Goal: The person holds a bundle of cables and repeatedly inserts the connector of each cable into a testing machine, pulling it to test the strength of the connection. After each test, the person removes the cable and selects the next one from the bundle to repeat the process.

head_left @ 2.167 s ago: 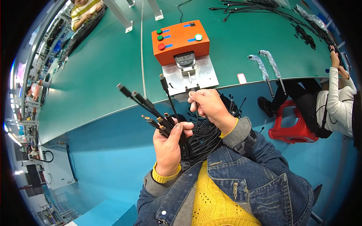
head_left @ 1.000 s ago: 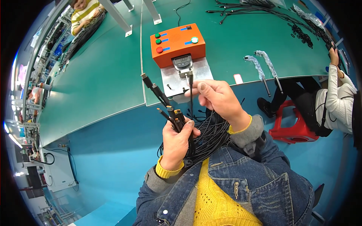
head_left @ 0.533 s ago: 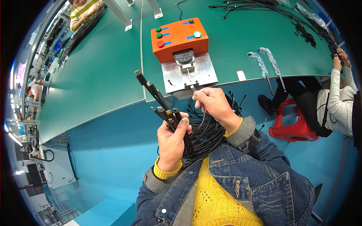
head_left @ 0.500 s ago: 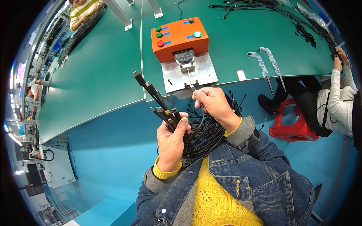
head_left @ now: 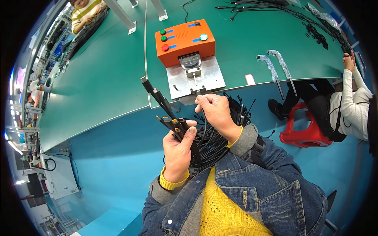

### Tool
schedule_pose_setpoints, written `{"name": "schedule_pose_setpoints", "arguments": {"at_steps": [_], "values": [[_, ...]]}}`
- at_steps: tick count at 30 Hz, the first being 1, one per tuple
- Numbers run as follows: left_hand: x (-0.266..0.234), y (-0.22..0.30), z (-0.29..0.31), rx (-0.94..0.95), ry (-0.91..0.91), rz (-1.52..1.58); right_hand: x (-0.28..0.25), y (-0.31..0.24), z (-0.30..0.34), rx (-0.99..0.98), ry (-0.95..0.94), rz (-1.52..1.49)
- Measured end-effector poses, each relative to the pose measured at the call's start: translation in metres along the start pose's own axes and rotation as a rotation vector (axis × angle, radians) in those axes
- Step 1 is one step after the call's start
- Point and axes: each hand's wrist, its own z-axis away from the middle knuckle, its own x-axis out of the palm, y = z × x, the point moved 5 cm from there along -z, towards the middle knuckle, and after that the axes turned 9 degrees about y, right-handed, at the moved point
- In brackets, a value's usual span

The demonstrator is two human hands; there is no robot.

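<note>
My left hand [head_left: 176,153] is closed around a bunch of black cables [head_left: 162,101], their plug ends fanned upward above my thumb. Pinched in the fingers of my right hand [head_left: 214,113] is a single cable plug [head_left: 198,93], its tip at the front edge of a metal plate [head_left: 213,78]. Whether the tip sits inside a slot there is hidden. On the plate stands a small digital gauge [head_left: 189,61] with a thin rod pointing toward me. Behind it is an orange box [head_left: 183,41] with green, red and white buttons. A heap of black cable [head_left: 210,143] lies below my hands.
The green table [head_left: 106,74] ends just before me. Two plastic-wrapped rods [head_left: 269,70] jut over its edge at the right, near a red-edged card [head_left: 250,80]. More cables [head_left: 252,7] lie far back. At right, a co-worker [head_left: 348,106] works beside a red stool [head_left: 303,128].
My right hand has moved slightly left and brought the plug up against the plate's front edge. The gauge's display has changed. My left hand holds its bunch much as before.
</note>
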Motion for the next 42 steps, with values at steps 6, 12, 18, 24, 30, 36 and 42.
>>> {"name": "schedule_pose_setpoints", "arguments": {"at_steps": [6,12,18,24,30,36,42], "values": [[-0.002,0.000,0.000,0.041,0.029,0.031,-0.003,-0.002,-0.002,0.093,-0.022,-0.005],[0.000,0.002,0.001,0.034,0.004,0.027,-0.003,0.002,-0.003,0.072,-0.051,0.006],[0.001,-0.001,0.002,-0.026,-0.038,0.105,-0.003,0.003,-0.004,0.085,-0.059,-0.015],[0.005,0.002,0.004,-0.040,-0.056,0.111,-0.003,0.003,-0.004,0.101,-0.067,-0.032],[0.001,-0.003,0.004,-0.062,-0.063,0.117,-0.006,0.004,-0.003,0.080,-0.063,0.011],[0.000,-0.006,-0.001,-0.119,-0.002,0.110,-0.029,0.007,0.001,0.123,-0.263,0.398],[0.005,-0.014,-0.011,-0.056,-0.023,0.143,-0.032,-0.057,0.017,-0.591,-0.086,0.678]]}}
